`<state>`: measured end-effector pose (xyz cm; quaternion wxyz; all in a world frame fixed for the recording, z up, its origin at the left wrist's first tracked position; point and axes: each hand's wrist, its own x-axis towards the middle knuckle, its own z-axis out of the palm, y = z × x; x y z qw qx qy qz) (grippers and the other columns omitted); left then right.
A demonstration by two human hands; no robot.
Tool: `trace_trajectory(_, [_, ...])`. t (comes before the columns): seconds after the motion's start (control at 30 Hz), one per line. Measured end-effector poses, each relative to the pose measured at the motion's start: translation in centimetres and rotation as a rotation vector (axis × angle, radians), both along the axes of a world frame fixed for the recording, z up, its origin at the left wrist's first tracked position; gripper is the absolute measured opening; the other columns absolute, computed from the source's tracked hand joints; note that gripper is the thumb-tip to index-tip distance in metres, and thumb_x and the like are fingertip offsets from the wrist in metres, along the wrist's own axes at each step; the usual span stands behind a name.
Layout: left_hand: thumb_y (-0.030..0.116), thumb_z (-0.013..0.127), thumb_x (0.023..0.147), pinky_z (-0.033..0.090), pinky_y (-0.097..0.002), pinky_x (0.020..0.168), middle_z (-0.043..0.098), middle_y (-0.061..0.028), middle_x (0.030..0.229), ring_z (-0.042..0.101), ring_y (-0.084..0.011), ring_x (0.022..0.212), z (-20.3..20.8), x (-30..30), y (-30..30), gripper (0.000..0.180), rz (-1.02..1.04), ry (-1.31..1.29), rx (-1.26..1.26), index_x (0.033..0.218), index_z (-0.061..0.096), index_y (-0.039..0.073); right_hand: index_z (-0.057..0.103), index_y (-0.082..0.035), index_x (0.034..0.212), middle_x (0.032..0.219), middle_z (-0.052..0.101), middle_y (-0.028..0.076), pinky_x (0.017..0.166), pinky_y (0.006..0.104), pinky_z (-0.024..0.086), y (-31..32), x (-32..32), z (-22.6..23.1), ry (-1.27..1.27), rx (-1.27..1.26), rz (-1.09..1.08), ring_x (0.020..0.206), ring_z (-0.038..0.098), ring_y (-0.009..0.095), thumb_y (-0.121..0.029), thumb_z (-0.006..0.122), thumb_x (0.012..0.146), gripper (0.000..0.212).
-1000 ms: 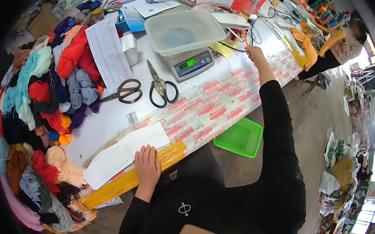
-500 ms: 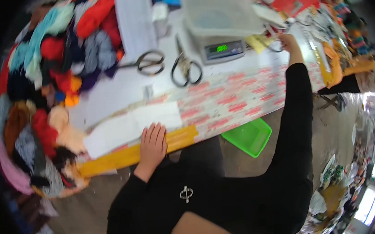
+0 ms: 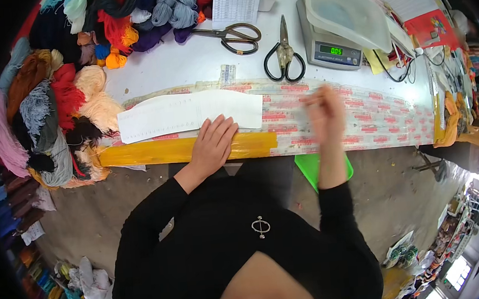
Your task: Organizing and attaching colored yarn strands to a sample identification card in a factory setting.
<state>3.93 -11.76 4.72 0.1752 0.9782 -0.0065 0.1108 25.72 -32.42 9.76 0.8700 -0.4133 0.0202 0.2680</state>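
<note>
My left hand (image 3: 212, 147) lies flat with its fingers stretched out. It presses on the lower edge of a white paper sheet (image 3: 164, 119) and the yellow tape strip (image 3: 138, 154) along the table's front edge. My right hand (image 3: 327, 114) hovers right of the sheet, over the tape-covered part of the table (image 3: 382, 110). Its fingers are curled together and blurred; anything between them cannot be made out. Beyond the sheet lie black-handled scissors (image 3: 285, 56) and a second pair of dark scissors (image 3: 236, 37).
A digital scale (image 3: 333, 55) bears a clear plastic tub (image 3: 347, 12). Yarn hanks (image 3: 91, 85) heap up at the left. A printed sheet (image 3: 236, 3) lies at the back, a red booklet (image 3: 431, 30) at the right. A green basin (image 3: 307, 169) stands below the table edge.
My right hand has come back from beside the scale to a place near the paper. My left hand stays on the sheet. The view has shifted.
</note>
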Motion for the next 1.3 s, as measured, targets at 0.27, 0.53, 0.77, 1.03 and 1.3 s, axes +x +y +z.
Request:
trace_trajectory(0.27, [0.011,0.057,0.084,0.028,-0.0498,0.106,0.046,-0.0127,0.131,0.041,-0.0335,0.126,2.2,-1.3,2.8,0.043,0.241,-0.069,-0.091,0.126,0.050,0.008,0.050,0.000,0.106,0.087,0.056,0.009,0.094,0.0496,0.048,8.1,-8.2,-5.2,0.236,0.138,0.148,0.080,0.057,0.017,-0.007,0.046,0.094,0.015])
trace_trajectory(0.53, [0.015,0.061,0.080,0.028,-0.0487,0.107,0.045,-0.0140,0.131,0.040,-0.0337,0.126,0.8,-2.1,5.0,0.051,0.310,-0.078,-0.112,0.128,0.048,0.006,0.049,-0.001,0.109,0.088,0.056,0.008,0.096,0.0518,0.046,8.5,-8.3,-5.4,0.181,0.037,0.176,0.082,0.058,0.017,-0.011,0.045,0.094,0.018])
trace_trajectory(0.77, [0.019,0.067,0.077,0.028,-0.0489,0.107,0.045,-0.0137,0.132,0.040,-0.0330,0.126,0.0,-2.1,4.8,0.059,0.325,-0.088,-0.080,0.131,0.046,0.007,0.046,-0.001,0.112,0.094,0.056,0.009,0.094,0.0502,0.048,8.9,-8.4,-4.7,0.122,0.000,0.212,0.085,0.058,0.018,-0.011,0.044,0.093,0.021])
trace_trajectory(1.03, [0.009,0.066,0.075,0.036,-0.0425,0.102,0.051,-0.0123,0.126,0.047,-0.0303,0.119,0.3,-2.1,4.8,0.059,0.454,-0.168,-0.158,0.131,0.046,0.007,0.043,0.000,0.117,0.099,0.052,0.011,0.101,0.0538,0.040,10.3,-9.9,-0.3,0.099,0.187,0.232,0.095,0.054,0.021,-0.013,0.045,0.092,0.028])
trace_trajectory(1.3, [-0.002,0.059,0.075,0.046,-0.0363,0.091,0.060,-0.0102,0.116,0.057,-0.0297,0.107,1.6,-2.1,6.6,0.045,0.477,-0.383,-0.137,0.119,0.059,0.006,0.047,-0.002,0.119,0.120,0.051,0.013,0.098,0.0448,0.043,4.5,-7.7,-2.7,0.067,-0.183,-0.028,0.111,0.052,0.027,-0.017,0.054,0.092,0.032])
